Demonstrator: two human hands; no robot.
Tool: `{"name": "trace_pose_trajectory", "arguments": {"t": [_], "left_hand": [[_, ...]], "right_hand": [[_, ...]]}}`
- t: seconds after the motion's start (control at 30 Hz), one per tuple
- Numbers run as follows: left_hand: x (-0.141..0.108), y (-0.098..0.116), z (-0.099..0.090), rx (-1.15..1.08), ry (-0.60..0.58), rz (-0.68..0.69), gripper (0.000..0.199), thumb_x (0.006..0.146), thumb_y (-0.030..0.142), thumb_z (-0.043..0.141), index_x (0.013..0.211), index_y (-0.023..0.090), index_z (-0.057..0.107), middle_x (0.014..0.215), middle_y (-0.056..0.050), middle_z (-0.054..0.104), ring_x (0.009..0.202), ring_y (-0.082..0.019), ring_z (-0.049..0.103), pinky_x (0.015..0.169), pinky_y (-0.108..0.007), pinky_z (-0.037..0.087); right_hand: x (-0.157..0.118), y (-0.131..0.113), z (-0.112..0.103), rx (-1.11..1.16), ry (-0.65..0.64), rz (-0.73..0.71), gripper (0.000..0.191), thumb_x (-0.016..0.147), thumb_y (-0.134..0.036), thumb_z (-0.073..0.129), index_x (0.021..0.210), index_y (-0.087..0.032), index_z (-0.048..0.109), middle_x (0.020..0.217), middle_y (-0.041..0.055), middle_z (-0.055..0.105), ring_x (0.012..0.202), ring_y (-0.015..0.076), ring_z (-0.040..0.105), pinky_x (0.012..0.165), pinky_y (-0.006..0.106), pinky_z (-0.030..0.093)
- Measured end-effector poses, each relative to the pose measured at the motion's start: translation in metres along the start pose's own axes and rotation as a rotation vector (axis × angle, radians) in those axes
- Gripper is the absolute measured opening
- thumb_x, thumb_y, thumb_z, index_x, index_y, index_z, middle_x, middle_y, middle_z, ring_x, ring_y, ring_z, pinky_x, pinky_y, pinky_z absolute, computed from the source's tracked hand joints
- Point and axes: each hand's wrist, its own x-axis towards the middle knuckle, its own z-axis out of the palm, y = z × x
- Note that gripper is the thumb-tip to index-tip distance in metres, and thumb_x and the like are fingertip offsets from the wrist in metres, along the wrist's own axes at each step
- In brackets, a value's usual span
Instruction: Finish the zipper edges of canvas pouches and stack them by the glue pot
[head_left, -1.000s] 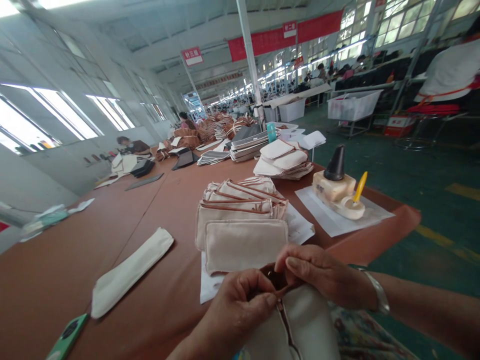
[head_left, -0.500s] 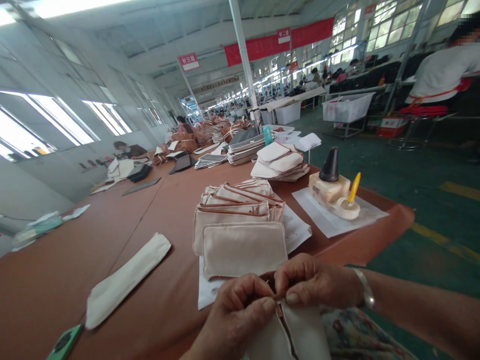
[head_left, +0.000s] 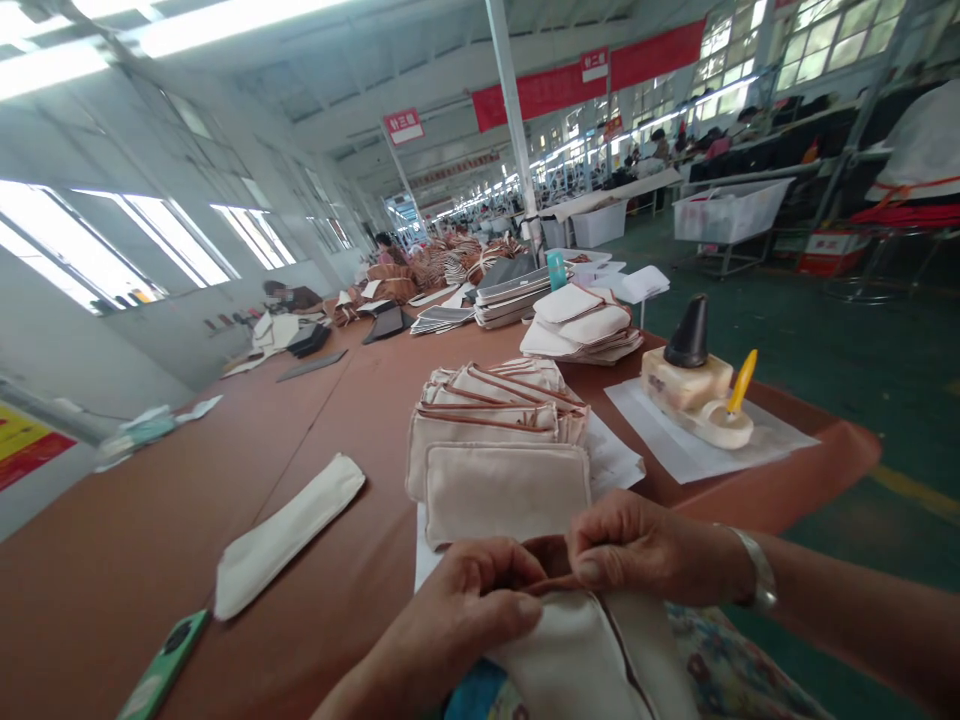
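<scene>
A cream pouch [head_left: 564, 645] with a dark zip line and a brown edge lies over my lap. My left hand [head_left: 480, 605] pinches its brown top edge between thumb and fingers. Close by on the right, my right hand [head_left: 656, 550] grips the same edge near the top of the zip, fingers curled in. A brown inner strip shows between both hands. Just beyond them a flat cream pouch [head_left: 508, 490] leans against a stack of similar brown-edged pouches [head_left: 487, 385], which stands on white paper.
On the right, white paper [head_left: 667, 455] bears a pale container [head_left: 679, 385] with a black cone and a yellow-handled tool [head_left: 742, 380]. A long cream piece [head_left: 289, 535] and a green object [head_left: 165, 665] lie left. More cream pieces [head_left: 581, 325] are piled behind; co-workers sit farther off.
My hands have moved slightly apart along the pouch's edge, and my left hand has left the zip's top end. The view has shifted, so the table scene sits farther right.
</scene>
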Motion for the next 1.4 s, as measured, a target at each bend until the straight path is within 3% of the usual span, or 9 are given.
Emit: {"name": "trace_pose_trajectory", "arguments": {"t": [0.07, 0.17, 0.27, 0.4, 0.57, 0.9, 1.03, 1.2, 1.4], "left_hand": [[0.001, -0.002, 0.002, -0.087, 0.009, -0.003, 0.023, 0.073, 0.029, 0.061, 0.088, 0.012, 0.065, 0.076, -0.003, 0.060, 0.066, -0.013, 0.048, 0.058, -0.022, 0.035], [0.003, -0.003, 0.011, 0.029, 0.163, 0.103, 0.017, 0.075, 0.024, 0.063, 0.090, 0.015, 0.064, 0.073, 0.000, 0.056, 0.065, -0.011, 0.044, 0.056, -0.020, 0.034], [0.004, -0.007, 0.017, 0.338, 0.348, 0.371, 0.005, 0.077, 0.015, 0.063, 0.081, 0.017, 0.061, 0.066, 0.004, 0.048, 0.058, -0.009, 0.041, 0.052, -0.018, 0.032], [0.004, -0.015, 0.017, 0.741, 0.396, 0.709, 0.011, 0.082, 0.010, 0.059, 0.082, 0.017, 0.066, 0.080, -0.004, 0.061, 0.068, -0.012, 0.057, 0.062, -0.020, 0.044], [0.001, -0.013, 0.018, 1.053, 0.470, 0.807, 0.012, 0.086, 0.012, 0.059, 0.088, 0.018, 0.070, 0.078, -0.005, 0.065, 0.069, -0.015, 0.062, 0.064, -0.024, 0.049], [0.006, -0.023, 0.034, 1.367, 0.673, 0.874, 0.015, 0.084, 0.009, 0.053, 0.079, 0.018, 0.062, 0.068, -0.003, 0.062, 0.063, -0.018, 0.062, 0.060, -0.030, 0.050], [0.005, -0.028, 0.032, 1.483, 0.643, 0.933, 0.013, 0.086, 0.008, 0.049, 0.089, 0.015, 0.060, 0.075, -0.006, 0.063, 0.062, -0.019, 0.061, 0.056, -0.031, 0.051], [-0.003, -0.021, 0.023, 1.667, 0.415, 1.051, 0.022, 0.089, 0.006, 0.040, 0.102, 0.010, 0.058, 0.090, -0.010, 0.067, 0.068, -0.021, 0.062, 0.056, -0.031, 0.052], [-0.002, -0.026, 0.012, 1.312, 0.191, 0.898, 0.014, 0.094, 0.013, 0.039, 0.093, 0.017, 0.053, 0.082, -0.005, 0.061, 0.063, -0.015, 0.057, 0.054, -0.024, 0.047]], "right_hand": [[-0.001, 0.001, 0.000, 0.016, 0.004, 0.014, 0.044, 0.086, -0.052, 0.064, 0.076, -0.010, 0.060, 0.064, -0.0028, 0.044, 0.057, 0.0078, 0.032, 0.048, 0.020, 0.021], [0.000, 0.005, 0.001, 0.066, 0.044, 0.031, 0.043, 0.086, -0.053, 0.064, 0.074, -0.012, 0.057, 0.063, -0.0033, 0.042, 0.057, 0.0079, 0.031, 0.049, 0.021, 0.020], [0.001, 0.011, 0.004, 0.092, 0.097, 0.042, 0.043, 0.085, -0.052, 0.065, 0.074, -0.011, 0.057, 0.064, -0.0030, 0.044, 0.058, 0.0080, 0.032, 0.051, 0.020, 0.022], [0.000, 0.018, 0.009, 0.090, 0.117, 0.051, 0.041, 0.087, -0.048, 0.066, 0.084, -0.007, 0.067, 0.069, 0.0003, 0.052, 0.064, 0.0095, 0.040, 0.057, 0.021, 0.029], [0.001, 0.019, 0.016, 0.183, 0.149, 0.066, 0.041, 0.084, -0.046, 0.069, 0.088, -0.005, 0.072, 0.071, 0.0021, 0.056, 0.065, 0.0099, 0.042, 0.060, 0.021, 0.031], [0.000, 0.022, 0.026, 0.341, 0.228, 0.101, 0.041, 0.077, -0.046, 0.076, 0.081, -0.005, 0.070, 0.065, -0.0008, 0.050, 0.058, 0.0068, 0.035, 0.054, 0.020, 0.025], [-0.002, 0.023, 0.021, 0.293, 0.187, 0.104, 0.040, 0.079, -0.045, 0.072, 0.083, -0.006, 0.069, 0.066, -0.0001, 0.053, 0.058, 0.0072, 0.037, 0.053, 0.019, 0.027], [-0.003, 0.016, 0.010, 0.022, 0.077, 0.029, 0.031, 0.085, -0.038, 0.065, 0.081, -0.007, 0.067, 0.066, -0.0001, 0.055, 0.061, 0.0095, 0.042, 0.057, 0.020, 0.033], [-0.003, 0.013, 0.006, -0.055, 0.020, -0.001, 0.023, 0.087, -0.030, 0.061, 0.086, -0.008, 0.066, 0.072, 0.0008, 0.057, 0.066, 0.0109, 0.046, 0.061, 0.021, 0.036]]}}
